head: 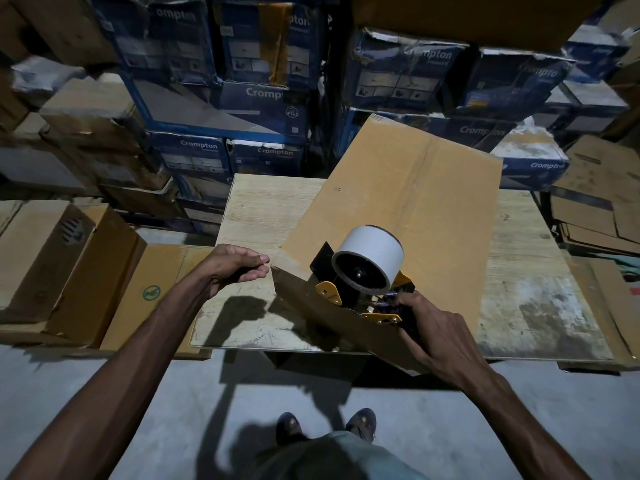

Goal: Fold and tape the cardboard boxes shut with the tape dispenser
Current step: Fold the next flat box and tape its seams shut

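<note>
On scuffed table (519, 265) among stacked cartons (221, 95): right hand (436, 337) grips tape dispenser (363, 268), left hand (239, 268) pinches tape (291, 274).

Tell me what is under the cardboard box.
The cardboard box rests on the wooden table, its near end hanging past the table's edge over the floor. Anything between box and table is covered.

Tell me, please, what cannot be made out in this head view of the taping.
- Head view: whether the left hand pinches a tape end at the cardboard box corner; dim light, too fine to see.
- Head view: the tape dispenser handle, covered by the right hand.
- Head view: the box's near end, hidden behind dispenser and right hand.
</note>
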{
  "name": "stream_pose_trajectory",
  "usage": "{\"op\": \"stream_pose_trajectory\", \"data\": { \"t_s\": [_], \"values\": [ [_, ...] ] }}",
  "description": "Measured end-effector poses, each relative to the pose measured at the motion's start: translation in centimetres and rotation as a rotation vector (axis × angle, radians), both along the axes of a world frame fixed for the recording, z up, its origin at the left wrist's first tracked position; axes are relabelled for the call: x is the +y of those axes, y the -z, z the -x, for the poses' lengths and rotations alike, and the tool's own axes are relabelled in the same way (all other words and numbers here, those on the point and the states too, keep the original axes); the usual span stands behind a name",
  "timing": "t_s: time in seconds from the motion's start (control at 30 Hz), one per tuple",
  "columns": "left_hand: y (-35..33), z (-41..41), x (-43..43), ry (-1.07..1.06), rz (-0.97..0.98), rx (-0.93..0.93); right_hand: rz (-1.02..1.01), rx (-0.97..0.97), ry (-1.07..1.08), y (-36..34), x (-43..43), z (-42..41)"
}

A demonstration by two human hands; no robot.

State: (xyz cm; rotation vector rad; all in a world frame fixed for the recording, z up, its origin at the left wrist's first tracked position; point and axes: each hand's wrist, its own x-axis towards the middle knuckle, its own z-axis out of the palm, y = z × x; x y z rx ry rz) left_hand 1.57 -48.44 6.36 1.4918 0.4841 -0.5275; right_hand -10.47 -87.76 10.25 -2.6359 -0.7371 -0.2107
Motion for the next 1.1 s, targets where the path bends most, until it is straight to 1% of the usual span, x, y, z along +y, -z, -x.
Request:
{"op": "stream_pose_trajectory", "data": {
  "t_s": [0.17,0.37,0.5,0.57,0.6,0.67,0.7,0.73,0.83,0.87,0.93,1.0,1.03,1.07,1.1],
  "values": [
    [1.1,0.3,-0.5,-0.016,0.026,0.011,0.036,0.040,0.002,0.0,0.2,-0.2],
    [2.2,1.4,-1.5,-0.129,0.110,0.035,0.040,0.054,0.007,0.1,0.2,-0.3],
    [2.7,1.9,-1.2,-0.141,0.032,0.072,0.045,0.062,0.021,0.2,0.0,-0.3],
    [3.5,2.9,-1.7,-0.117,-0.099,0.056,0.044,0.065,0.021,0.3,-0.1,-0.3],
    [3.9,3.6,-2.1,-0.121,-0.196,-0.018,0.042,0.066,0.019,0.3,-0.1,-0.3],
    [4.7,4.9,-3.0,-0.145,-0.349,-0.303,0.033,0.061,0.014,0.2,-0.1,-0.3],
    [4.8,5.4,-3.5,-0.123,-0.362,-0.419,0.030,0.061,0.013,0.1,-0.1,-0.3],
    [5.0,5.8,-4.1,-0.096,-0.353,-0.475,0.030,0.065,0.014,0.0,0.0,-0.3],
    [4.2,6.6,-5.8,-0.079,-0.259,-0.406,0.042,0.104,0.022,-0.1,0.0,-0.2],
    [4.2,6.7,-6.0,-0.062,-0.254,-0.389,0.044,0.120,0.026,-0.1,-0.1,-0.2],
    [4.6,7.1,-5.8,-0.001,-0.307,-0.386,0.052,0.139,0.024,-0.1,-0.1,-0.1],
    [5.0,7.4,-5.6,0.046,-0.445,-0.433,0.071,0.156,0.014,-0.3,-0.1,-0.1],
    [5.1,7.6,-5.6,0.046,-0.550,-0.493,0.081,0.166,0.012,-0.3,0.0,-0.2],
    [5.1,7.8,-5.6,0.046,-0.660,-0.584,0.085,0.175,0.010,-0.4,0.0,-0.2],
    [5.0,7.9,-5.7,0.066,-0.772,-0.712,0.085,0.184,0.011,-0.4,0.0,-0.2]
  ]
}}
